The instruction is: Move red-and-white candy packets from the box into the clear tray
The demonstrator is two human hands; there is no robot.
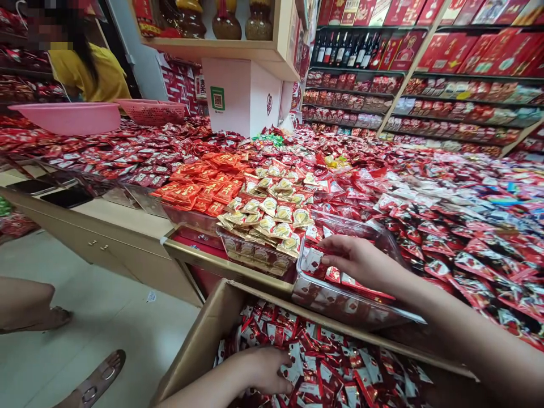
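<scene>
The left hand [266, 369] grips red candy packets [340, 374] inside the cardboard box [199, 345]; the right hand [361, 262], fingers loosely open, rests on packets in the clear tray [340, 306].

From here I can make out 1 green QR code sticker [217, 98] on the front of the pink box [238, 96], and a small red seal-like mark [269, 104] on its side face. Print on the candy wrappers [272, 215] and on the red boxes [488, 54] is too small for me to read.
</scene>
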